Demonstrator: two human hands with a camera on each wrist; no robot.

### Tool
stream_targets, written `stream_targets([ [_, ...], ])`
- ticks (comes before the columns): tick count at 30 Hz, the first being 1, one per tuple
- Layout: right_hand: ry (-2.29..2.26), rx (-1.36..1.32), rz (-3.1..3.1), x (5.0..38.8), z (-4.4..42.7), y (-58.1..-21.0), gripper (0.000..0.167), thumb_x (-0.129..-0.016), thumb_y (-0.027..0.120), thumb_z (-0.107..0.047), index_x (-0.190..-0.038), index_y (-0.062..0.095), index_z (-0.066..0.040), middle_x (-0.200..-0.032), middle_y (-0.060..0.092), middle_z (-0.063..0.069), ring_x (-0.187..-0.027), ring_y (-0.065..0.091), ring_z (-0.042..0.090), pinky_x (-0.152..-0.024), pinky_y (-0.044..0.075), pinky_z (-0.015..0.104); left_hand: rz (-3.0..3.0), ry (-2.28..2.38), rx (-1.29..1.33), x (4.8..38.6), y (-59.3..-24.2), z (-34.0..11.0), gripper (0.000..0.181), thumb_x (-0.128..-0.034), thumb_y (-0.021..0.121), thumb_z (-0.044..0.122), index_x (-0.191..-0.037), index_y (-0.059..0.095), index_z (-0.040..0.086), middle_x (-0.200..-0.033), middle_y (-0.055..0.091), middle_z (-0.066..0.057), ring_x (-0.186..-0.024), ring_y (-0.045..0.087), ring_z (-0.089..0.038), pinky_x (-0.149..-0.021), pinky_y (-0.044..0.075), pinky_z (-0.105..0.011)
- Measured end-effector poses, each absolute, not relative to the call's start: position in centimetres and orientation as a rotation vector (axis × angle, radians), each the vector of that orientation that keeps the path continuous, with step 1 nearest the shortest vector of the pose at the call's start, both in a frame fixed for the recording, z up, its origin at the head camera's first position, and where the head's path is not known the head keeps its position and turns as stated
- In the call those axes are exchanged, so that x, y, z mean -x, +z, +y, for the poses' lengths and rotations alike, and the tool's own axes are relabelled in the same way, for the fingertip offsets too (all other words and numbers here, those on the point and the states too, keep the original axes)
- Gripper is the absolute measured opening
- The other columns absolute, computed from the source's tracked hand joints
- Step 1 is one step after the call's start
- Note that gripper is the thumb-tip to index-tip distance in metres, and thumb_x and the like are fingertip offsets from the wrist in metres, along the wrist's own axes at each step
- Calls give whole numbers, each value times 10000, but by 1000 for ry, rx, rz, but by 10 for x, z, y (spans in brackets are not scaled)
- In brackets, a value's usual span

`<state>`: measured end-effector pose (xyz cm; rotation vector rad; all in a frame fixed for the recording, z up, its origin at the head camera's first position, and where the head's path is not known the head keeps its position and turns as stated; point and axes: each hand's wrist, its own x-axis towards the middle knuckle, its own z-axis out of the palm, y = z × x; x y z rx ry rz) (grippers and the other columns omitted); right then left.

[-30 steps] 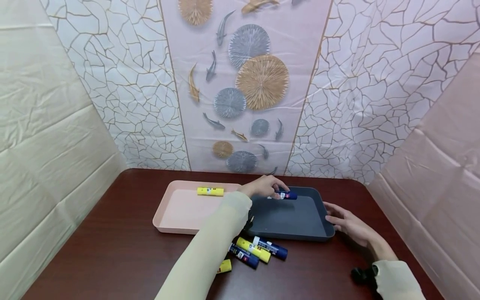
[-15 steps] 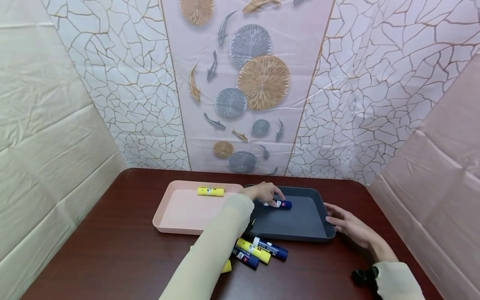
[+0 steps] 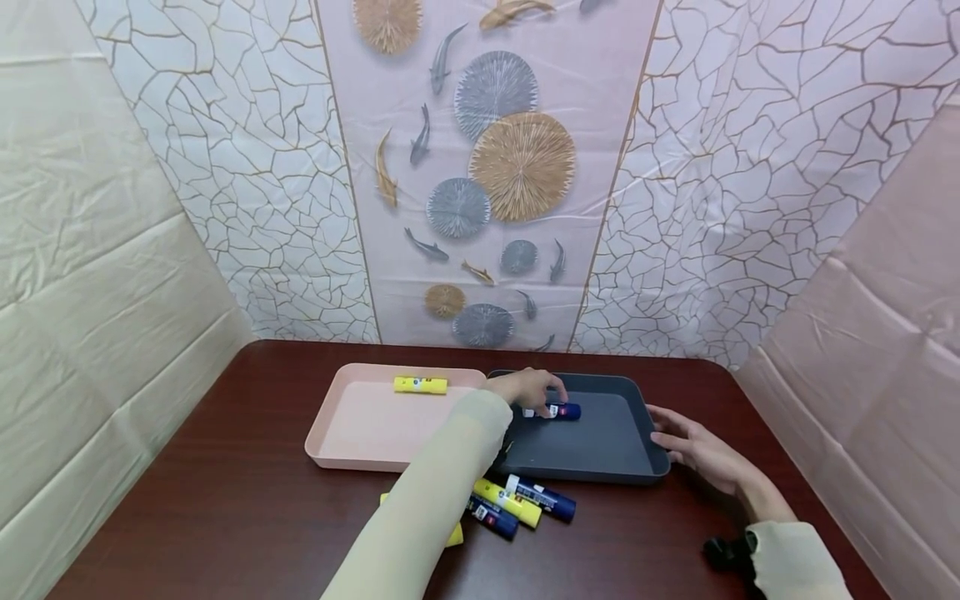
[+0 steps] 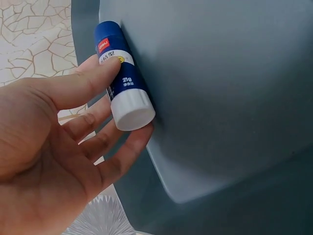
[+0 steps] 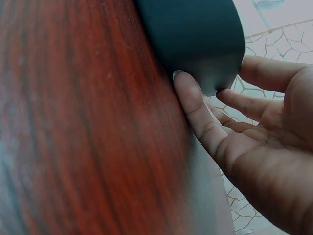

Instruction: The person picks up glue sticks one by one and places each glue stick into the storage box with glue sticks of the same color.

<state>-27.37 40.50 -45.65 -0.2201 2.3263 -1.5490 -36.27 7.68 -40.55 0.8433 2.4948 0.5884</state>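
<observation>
My left hand (image 3: 527,387) is low over the dark grey tray (image 3: 600,446) and holds a blue glue stick (image 4: 128,78) with a white end. In the left wrist view, the thumb lies across its label and the fingers are on its other side. The glue stick lies close along the tray floor; whether it bears fully on it I cannot tell. My right hand (image 3: 701,450) holds the tray's right end, thumb on the near corner and fingers along the side wall. A yellow glue stick (image 3: 421,385) lies in the pink tray (image 3: 367,429) at left.
In front of the trays lie a yellow glue stick (image 3: 510,503) between two blue ones, a blue glue stick (image 3: 553,502) and another blue glue stick (image 3: 497,520). More yellow (image 3: 455,536) shows partly hidden under my left forearm. A patterned cloth wall (image 3: 480,208) stands behind the table.
My left hand has come down and slightly nearer with the blue glue stick, into the dark grey tray. Over the last half second it barely moves. My right hand stays at the tray's end.
</observation>
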Motion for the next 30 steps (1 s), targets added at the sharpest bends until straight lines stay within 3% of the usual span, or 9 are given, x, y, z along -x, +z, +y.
stream_targets([
  [10, -1555, 206, 2320, 275, 405, -458, 727, -1080, 581, -236, -1653, 184, -31, -1462, 388, 273, -1296, 510, 363, -941, 534, 278, 2488, 595, -885, 361, -405, 74, 390, -1012, 673, 59, -1382, 652, 178, -1054, 625, -47, -822, 501, -133, -710, 428, -251],
  [17, -1545, 230, 2319, 275, 404, -457, 727, -1082, 577, -231, -1651, 176, -23, -1447, 396, 275, -1270, 534, 336, -937, 534, 268, 2503, 617, -905, 360, -399, 73, 373, -1017, 662, 57, -1374, 662, 165, -1386, 603, -75, -860, 519, -155, -735, 446, -272],
  [26, -1543, 213, 2324, 275, 403, -455, 736, -1081, 579, -244, -1655, 170, -30, -1493, 368, 283, -1326, 488, 389, -947, 529, 269, 2480, 581, -903, 357, -398, 71, 366, -1003, 698, 96, -1361, 673, 164, -1185, 647, -74, -836, 531, -140, -731, 465, -265],
  [30, -1546, 210, 2319, 274, 402, -455, 734, -1082, 577, -243, -1656, 170, -33, -1535, 335, 293, -1350, 467, 406, -951, 529, 273, 2485, 595, -894, 356, -397, 70, 370, -1000, 706, 103, -1362, 672, 170, -1260, 638, -71, -863, 541, -144, -753, 474, -274],
])
